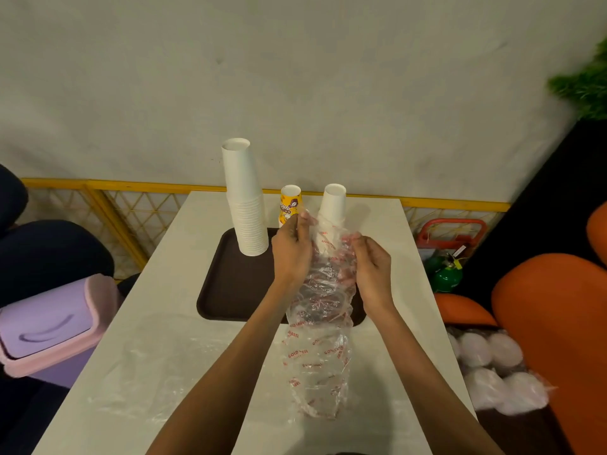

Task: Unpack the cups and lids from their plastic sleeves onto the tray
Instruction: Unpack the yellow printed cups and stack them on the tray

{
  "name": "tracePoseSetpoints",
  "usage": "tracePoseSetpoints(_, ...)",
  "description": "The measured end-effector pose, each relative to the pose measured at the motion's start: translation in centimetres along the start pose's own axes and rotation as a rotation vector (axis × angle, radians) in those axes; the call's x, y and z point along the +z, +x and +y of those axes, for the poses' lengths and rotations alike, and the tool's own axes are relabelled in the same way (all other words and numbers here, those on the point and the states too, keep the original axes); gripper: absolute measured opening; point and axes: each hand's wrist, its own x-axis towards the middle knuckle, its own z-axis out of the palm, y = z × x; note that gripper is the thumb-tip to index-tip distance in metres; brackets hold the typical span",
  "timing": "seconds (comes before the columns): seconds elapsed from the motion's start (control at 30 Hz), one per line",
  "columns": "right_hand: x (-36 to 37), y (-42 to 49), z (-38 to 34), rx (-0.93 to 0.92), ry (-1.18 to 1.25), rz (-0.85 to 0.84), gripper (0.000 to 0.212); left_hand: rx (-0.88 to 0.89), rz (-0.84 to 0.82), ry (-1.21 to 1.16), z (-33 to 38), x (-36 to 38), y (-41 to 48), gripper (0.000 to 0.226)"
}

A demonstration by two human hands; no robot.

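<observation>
Evidently left hand [292, 249] and right hand [372, 267] each pinch the plastic sleeve [320, 326] between them, likely to strip it off the cup stack [333, 205] just beyond

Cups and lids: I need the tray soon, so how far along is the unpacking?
Done: a tall stack of white paper cups stands bare on the dark brown plastic tray. In hand: the left hand and right hand pinch the clear red-printed plastic sleeve, now below the top of a second white cup stack. Left: the white lids, still bagged, right of the table.
</observation>
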Motion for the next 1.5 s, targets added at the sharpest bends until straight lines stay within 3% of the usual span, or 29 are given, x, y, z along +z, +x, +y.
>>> tracePoseSetpoints(0.13, -0.1, 0.0, 0.0, -0.001, -0.022, -0.042, 0.051, 0.028, 0.031, 0.062, -0.4, -0.4, 0.0, 0.03)
tracePoseSetpoints(0.27, -0.9, 0.4, -0.2, -0.045, -0.101, -0.021, 0.019, 0.057, 0.052, 0.058, -0.5, -0.9, -0.3, 0.019)
tracePoseSetpoints(0.37, -1.8, 1.2, -1.0, 0.034, -0.023, 0.016, 0.019, 0.071, 0.059, 0.044, -0.8, -1.5, -0.5, 0.02)
tracePoseSetpoints(0.57, -2.6, 1.6, -1.7, 0.238, 0.107, -0.062, 0.013, 0.038, 0.039, -0.029, -1.5, -1.9, -0.8, 0.018)
tracePoseSetpoints(0.77, -3.0, 2.0, -1.3, 0.298, 0.14, -0.012, 0.015, 0.068, 0.018, -0.027, -1.4, -2.0, -0.7, 0.016)
tracePoseSetpoints(0.9, -2.3, 2.5, -1.1, -0.06, -0.226, 0.085, 0.018, 0.125, 0.022, 0.049, -1.5, -1.8, -0.8, 0.015)
tracePoseSetpoints(1.0, -1.0, 2.9, -2.0, -0.407, -0.532, -0.048, 0.039, 0.169, -0.013, 0.11, -1.8, -1.6, -1.1, 0.013)
tracePoseSetpoints(1.07, -0.1, 3.3, -2.5, -0.503, -0.665, -0.127, 0.039, 0.191, -0.028, 0.137, -1.7, -1.4, -1.5, 0.011)
tracePoseSetpoints(1.3, 0.7, 3.7, -2.0, -0.407, -0.758, -0.188, 0.026, 0.263, -0.025, 0.26, -1.2, -1.8, -2.0, 0.016)
tracePoseSetpoints(1.4, 0.7, 4.3, -2.6, -0.274, -0.639, -0.207, 0.023, 0.29, -0.051, 0.275, -1.3, -1.8, -2.3, 0.018)
tracePoseSetpoints(1.5, 0.8, 4.6, -3.4, -0.107, -0.364, -0.192, 0.01, 0.311, -0.081, 0.264, -1.2, -1.8, -2.4, 0.018)
